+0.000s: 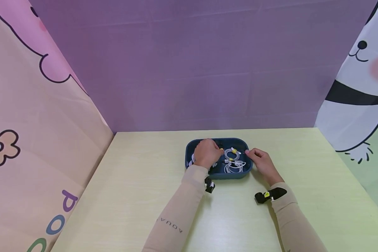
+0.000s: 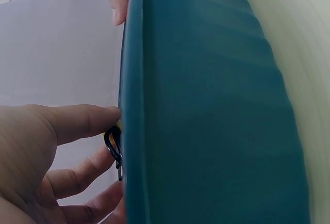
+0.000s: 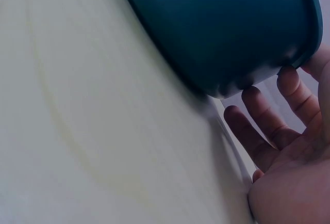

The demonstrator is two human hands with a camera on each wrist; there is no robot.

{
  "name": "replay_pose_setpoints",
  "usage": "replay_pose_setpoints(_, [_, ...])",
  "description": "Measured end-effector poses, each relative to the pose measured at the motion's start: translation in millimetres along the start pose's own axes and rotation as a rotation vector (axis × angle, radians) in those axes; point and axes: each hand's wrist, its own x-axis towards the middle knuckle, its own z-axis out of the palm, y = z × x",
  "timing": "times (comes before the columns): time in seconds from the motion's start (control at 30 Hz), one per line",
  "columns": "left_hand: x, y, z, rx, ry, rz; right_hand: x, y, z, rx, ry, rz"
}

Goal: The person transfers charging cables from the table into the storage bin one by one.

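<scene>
A dark blue plastic bin (image 1: pixel 230 176) stands on the table, with coiled cables inside. My left hand (image 1: pixel 207 153) reaches down into its left half. In the left wrist view, a black cable (image 2: pixel 112 146) with a bit of yellow shows between thumb and fingers; the bin wall hides the rest. At the bin's right end, my right hand (image 1: pixel 264 165) grips the rim, thumb on top and fingers against the outer wall (image 3: pixel 221 38). Two white coiled cables with yellow ties, a rear coil (image 1: pixel 232 153) and a front coil (image 1: pixel 234 166), lie in the right half.
Another white cable (image 1: pixel 191 160) is partly hidden under my left hand at the bin's left end. The pale wooden table (image 1: pixel 138 196) spreads around the bin. A purple cloth (image 1: pixel 208 70) hangs behind, with printed cloths at both sides.
</scene>
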Motion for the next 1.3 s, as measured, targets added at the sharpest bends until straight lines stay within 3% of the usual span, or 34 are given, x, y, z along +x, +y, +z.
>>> replay_pose_setpoints(0.2, [6.5,0.7,5.8,0.029,-0.016,-0.034,-17.4,-25,3,0.02,-0.01,-0.016])
replay_pose_setpoints(0.33, [9.1,1.1,8.5,0.047,-0.024,-0.05,-20.7,-30,4,0.015,-0.012,-0.016])
replay_pose_setpoints(1.1, [19.1,4.3,21.8,0.181,-0.022,-0.075,-17.7,-30,2,-0.012,-0.018,0.021])
replay_pose_setpoints(1.3, [18.1,5.4,22.2,0.208,-0.023,-0.057,-6.1,-13,1,-0.009,-0.003,0.022])
